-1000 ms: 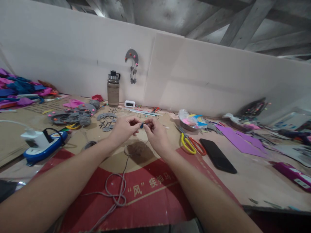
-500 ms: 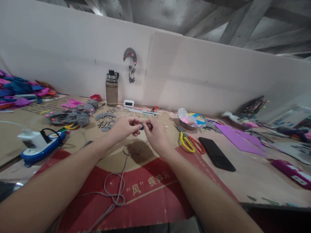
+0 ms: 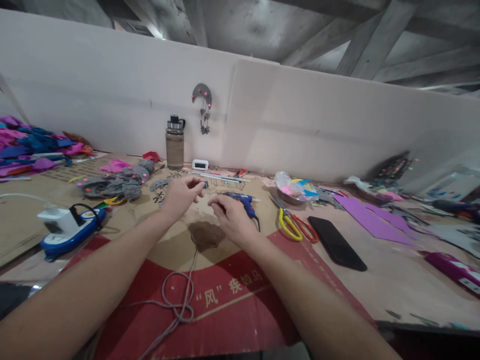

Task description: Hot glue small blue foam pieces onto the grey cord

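Note:
My left hand (image 3: 182, 196) is raised over the cardboard with thumb and forefinger pinched on a small dark blue piece (image 3: 205, 185). A short gap to the right, my right hand (image 3: 231, 216) has its fingers bent together at the tips; whatever they may hold is too small to make out. Just behind that hand lies a blue glue gun (image 3: 245, 204), partly covered by it. Below the hands, a grey cord (image 3: 178, 300) runs in loose loops across the red and brown cardboard sheet (image 3: 232, 327).
Yellow-and-red-handled scissors (image 3: 288, 225) and a black phone (image 3: 337, 242) lie at right. Grey felt pieces (image 3: 112, 185) and a blue power strip (image 3: 75, 235) are at left. A water bottle (image 3: 175, 145) stands by the white partition (image 3: 300, 120). Purple sheets (image 3: 375, 220) lie further right.
My hands have moved apart; the blue piece that was between them is now at my left fingertips. The glue gun has come into sight behind my right hand. The view has tilted up slightly.

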`<state>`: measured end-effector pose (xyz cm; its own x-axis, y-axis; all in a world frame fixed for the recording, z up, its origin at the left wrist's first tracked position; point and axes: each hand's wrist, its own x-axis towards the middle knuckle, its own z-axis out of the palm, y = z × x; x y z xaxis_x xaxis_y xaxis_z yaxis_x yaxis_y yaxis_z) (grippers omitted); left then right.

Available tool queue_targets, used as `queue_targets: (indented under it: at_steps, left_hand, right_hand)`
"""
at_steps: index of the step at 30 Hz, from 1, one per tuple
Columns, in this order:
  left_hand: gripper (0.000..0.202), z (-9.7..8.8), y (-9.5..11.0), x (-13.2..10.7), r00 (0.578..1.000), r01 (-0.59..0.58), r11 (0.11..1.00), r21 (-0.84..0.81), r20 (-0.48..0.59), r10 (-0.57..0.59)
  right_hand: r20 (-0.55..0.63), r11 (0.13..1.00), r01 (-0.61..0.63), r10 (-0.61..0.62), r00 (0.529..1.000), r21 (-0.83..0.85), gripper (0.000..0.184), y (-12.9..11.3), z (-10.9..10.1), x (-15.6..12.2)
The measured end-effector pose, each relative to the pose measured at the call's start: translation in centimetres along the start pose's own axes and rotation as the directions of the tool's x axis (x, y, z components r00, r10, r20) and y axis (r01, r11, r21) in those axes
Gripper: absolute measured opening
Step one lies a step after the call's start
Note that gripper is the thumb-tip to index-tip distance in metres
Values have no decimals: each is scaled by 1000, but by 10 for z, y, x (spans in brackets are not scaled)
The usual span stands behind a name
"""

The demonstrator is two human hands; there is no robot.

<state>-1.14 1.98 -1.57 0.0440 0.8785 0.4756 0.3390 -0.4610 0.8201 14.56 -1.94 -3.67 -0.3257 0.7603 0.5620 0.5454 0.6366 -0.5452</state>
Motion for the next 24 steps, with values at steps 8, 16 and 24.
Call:
queue_targets:
  at_steps: [8,16,24]
  left_hand:
    - [22,-3,-11,11,993,57,931,-360,-76,-90]
    - [25,-12,-13,19,972,117,715,-689,-68,-224]
    - [19,-10,-6,15,986,80,730,-679,-55,-159]
  right_hand:
    - [211,986,165,-155,965,-31,31,-15,-6,-1]
    - [-201,944,-255,214,956,-208,25,26,-38,11]
    - [-329,830,-485,393,859,-276,17,93,-18,0]
